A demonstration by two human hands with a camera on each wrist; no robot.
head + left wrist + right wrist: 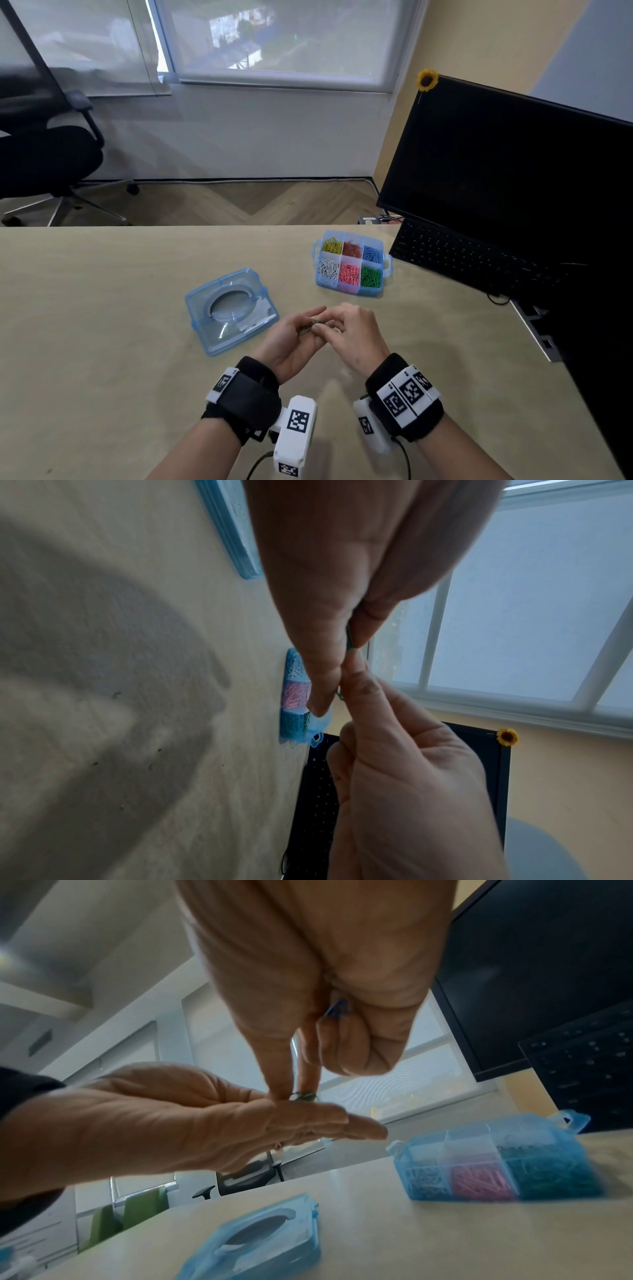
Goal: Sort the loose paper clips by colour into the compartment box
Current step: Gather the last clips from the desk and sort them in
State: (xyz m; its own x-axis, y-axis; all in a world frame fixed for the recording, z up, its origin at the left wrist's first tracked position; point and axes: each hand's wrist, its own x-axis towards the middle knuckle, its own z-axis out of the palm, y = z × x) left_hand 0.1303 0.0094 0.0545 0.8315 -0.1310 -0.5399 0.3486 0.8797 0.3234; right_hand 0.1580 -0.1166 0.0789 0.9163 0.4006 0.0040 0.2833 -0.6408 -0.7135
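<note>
A few green clips (313, 323) are cupped in the left hand (291, 337) and pinched out by the right hand (352, 330) fingers (284, 1074), probably so they're carried to the compartment box (351, 262) far right.

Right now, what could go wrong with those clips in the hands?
The left hand lies flat and open with green paper clips loose on it, held up over the table, so some could slide off. The right hand also keeps a blue clip tucked in its curled fingers; it might drop into the wrong part of the compartment box.
</note>
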